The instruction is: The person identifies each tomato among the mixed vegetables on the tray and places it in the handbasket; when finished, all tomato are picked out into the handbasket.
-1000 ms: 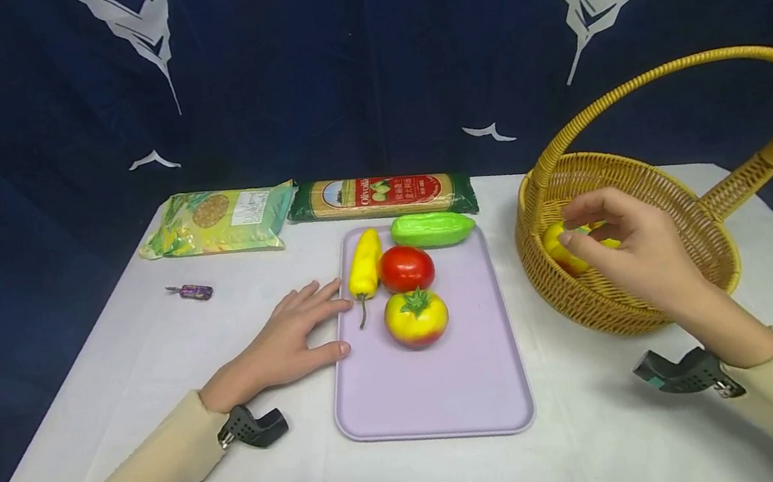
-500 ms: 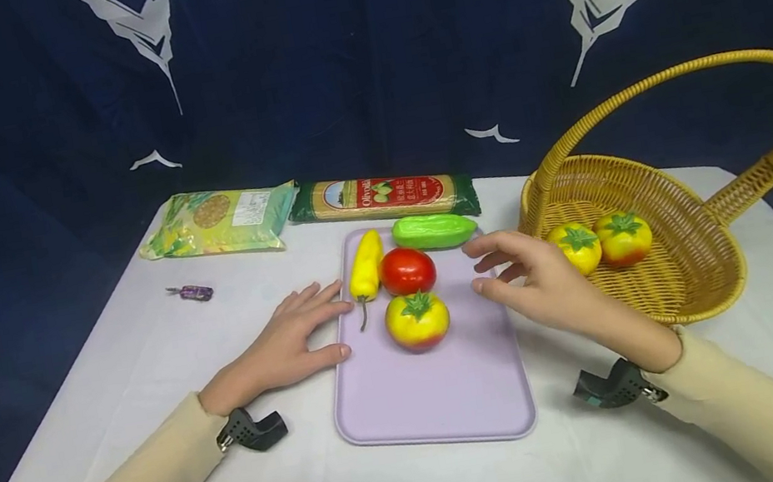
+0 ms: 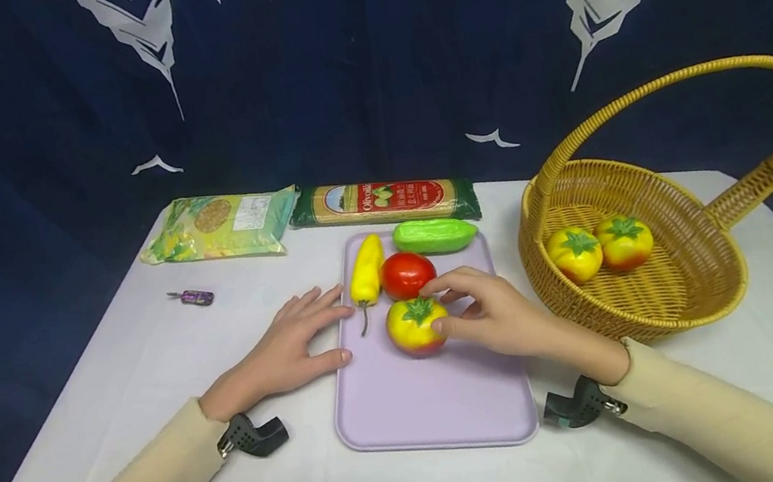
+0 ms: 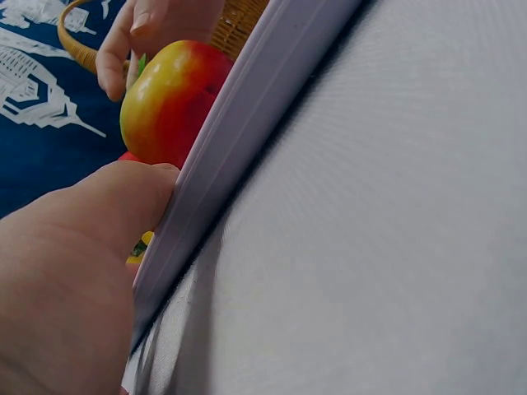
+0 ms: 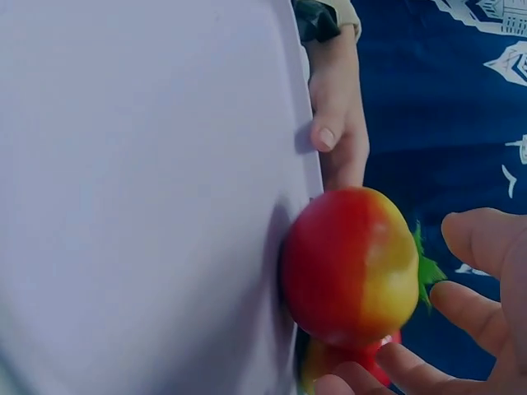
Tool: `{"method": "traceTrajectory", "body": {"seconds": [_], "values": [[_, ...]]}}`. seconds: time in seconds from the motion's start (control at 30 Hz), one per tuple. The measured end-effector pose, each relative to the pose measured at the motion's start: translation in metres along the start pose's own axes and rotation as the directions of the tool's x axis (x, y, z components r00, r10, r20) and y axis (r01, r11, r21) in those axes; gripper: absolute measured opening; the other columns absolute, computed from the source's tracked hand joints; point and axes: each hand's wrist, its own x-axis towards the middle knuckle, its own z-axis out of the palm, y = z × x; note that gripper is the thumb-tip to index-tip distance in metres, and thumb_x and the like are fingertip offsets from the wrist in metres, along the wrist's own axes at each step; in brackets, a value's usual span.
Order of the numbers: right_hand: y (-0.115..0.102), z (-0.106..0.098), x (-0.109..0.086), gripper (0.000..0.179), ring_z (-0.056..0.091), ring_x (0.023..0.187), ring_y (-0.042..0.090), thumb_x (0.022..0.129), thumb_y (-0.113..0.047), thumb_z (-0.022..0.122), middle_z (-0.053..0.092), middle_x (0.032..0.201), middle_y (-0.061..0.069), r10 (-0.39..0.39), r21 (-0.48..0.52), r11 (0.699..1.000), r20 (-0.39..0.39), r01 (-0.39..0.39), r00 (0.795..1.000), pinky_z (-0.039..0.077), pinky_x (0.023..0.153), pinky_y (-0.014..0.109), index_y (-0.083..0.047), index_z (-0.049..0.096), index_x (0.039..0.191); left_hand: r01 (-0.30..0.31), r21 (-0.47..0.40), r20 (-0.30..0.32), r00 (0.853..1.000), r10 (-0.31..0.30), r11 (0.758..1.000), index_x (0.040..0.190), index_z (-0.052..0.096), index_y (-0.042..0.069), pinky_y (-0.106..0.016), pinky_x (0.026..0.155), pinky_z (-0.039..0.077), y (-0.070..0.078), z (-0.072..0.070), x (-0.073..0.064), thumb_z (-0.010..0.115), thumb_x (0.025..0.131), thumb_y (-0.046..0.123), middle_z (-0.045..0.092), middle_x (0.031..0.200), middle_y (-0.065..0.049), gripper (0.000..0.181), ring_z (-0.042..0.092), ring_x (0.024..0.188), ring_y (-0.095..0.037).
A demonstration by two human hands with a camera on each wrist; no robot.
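A lilac tray point(image 3: 432, 411) bears a yellow-and-red toy tomato point(image 3: 412, 334) with a green leafy top, a red tomato point(image 3: 405, 273), a yellow pepper point(image 3: 367, 269) and a green cucumber-like vegetable point(image 3: 434, 235). My right hand point(image 3: 493, 315) hovers over the yellow-and-red tomato's right side, thumb and fingers spread around its top. In the right wrist view, gaps show between the fingers point(image 5: 473, 317) and that tomato point(image 5: 350, 267); whether any fingertip touches it I cannot tell. My left hand point(image 3: 289, 345) rests flat with straight fingers at the tray's left edge.
A wicker basket point(image 3: 719, 256) with a tall handle stands right of the tray, holding two yellow-and-red tomatoes point(image 3: 600, 247). Behind the tray lie a red-labelled spaghetti pack point(image 3: 384, 201) and a green-yellow bag point(image 3: 221, 227). A small purple object point(image 3: 196, 297) lies at left.
My right hand has moved left from over the basket to the yellow-and-red tomato on the tray, uncovering the two tomatoes in the basket. My left hand has stayed in place.
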Motion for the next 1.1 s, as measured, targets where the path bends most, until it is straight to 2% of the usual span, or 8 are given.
{"method": "traceTrajectory", "body": {"seconds": [0.3,0.57,0.83,1.1], "values": [[0.003,0.011,0.002,0.033,0.062,0.105,0.022,0.087,-0.012,0.078,0.069,0.118,0.008,-0.026,0.015,1.000,-0.034,0.027,0.999,0.059,0.079,0.032,-0.009,0.071,0.119,-0.004,-0.001,-0.003,1.000,0.004,1.000,0.141,0.061,0.016,-0.068,0.125,0.013,0.001,0.000,0.001,0.074,0.089,0.038,0.037,0.165,-0.011,0.058,0.025,0.154,-0.048],[0.006,0.013,0.001,0.035,0.060,0.107,0.024,0.086,-0.010,0.079,0.068,0.122,0.012,-0.070,0.019,0.997,-0.017,0.070,0.997,0.060,0.078,0.030,-0.007,0.071,0.120,-0.002,0.000,0.005,1.000,0.002,1.000,0.142,0.060,0.016,-0.069,0.125,0.012,0.000,0.000,0.000,0.073,0.089,0.038,0.037,0.165,-0.011,0.058,0.024,0.154,-0.048],[0.006,0.014,0.001,0.037,0.061,0.106,0.023,0.083,-0.010,0.081,0.068,0.122,0.010,-0.051,0.025,0.998,-0.011,0.052,0.999,0.061,0.079,0.033,-0.008,0.070,0.118,0.001,0.003,0.007,1.000,-0.001,1.000,0.142,0.060,0.016,-0.069,0.125,0.013,0.000,-0.001,0.000,0.073,0.089,0.038,0.037,0.165,-0.011,0.058,0.024,0.154,-0.048],[0.008,0.015,-0.002,0.039,0.061,0.098,0.022,0.079,-0.009,0.084,0.068,0.114,0.007,-0.031,0.021,0.999,-0.009,0.031,0.999,0.056,0.078,0.027,-0.010,0.063,0.112,-0.003,0.001,0.004,1.000,0.003,1.000,0.142,0.060,0.016,-0.069,0.124,0.013,0.000,0.001,0.000,0.073,0.089,0.038,0.037,0.165,-0.011,0.058,0.024,0.154,-0.048]]}}
